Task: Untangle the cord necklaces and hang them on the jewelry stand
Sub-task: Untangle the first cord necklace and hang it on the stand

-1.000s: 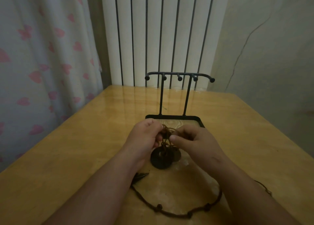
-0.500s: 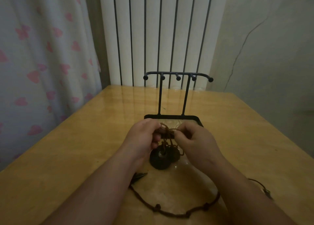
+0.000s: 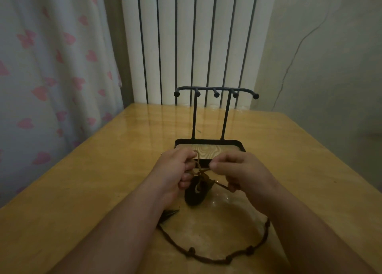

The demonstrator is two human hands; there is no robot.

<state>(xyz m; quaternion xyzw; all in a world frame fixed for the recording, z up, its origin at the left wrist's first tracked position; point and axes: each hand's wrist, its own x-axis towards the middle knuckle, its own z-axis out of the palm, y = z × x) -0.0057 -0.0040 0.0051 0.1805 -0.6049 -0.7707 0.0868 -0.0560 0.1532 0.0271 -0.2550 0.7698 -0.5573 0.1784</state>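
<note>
A black jewelry stand (image 3: 216, 91) with several knobbed hooks rises from a black-rimmed tray base (image 3: 208, 142) at mid table; nothing hangs on it. Just in front of it, my left hand (image 3: 175, 170) and my right hand (image 3: 241, 170) both pinch a tangle of brown cords (image 3: 199, 170) held between them. A dark round pendant (image 3: 196, 192) dangles from the tangle, down near the table. A knotted dark cord (image 3: 206, 258) loops across the table under my forearms. A small dark pointed pendant (image 3: 170, 213) pokes out beside my left forearm.
The wooden table (image 3: 82, 180) runs back to a white ribbed radiator (image 3: 196, 42). A heart-patterned curtain (image 3: 51, 67) hangs along the left side. A cracked wall (image 3: 320, 56) stands at the right.
My hands have drawn a little apart, stretching the tangled cords between them. The round pendant now hangs tilted on edge. My right hand holds a cord strand lower down.
</note>
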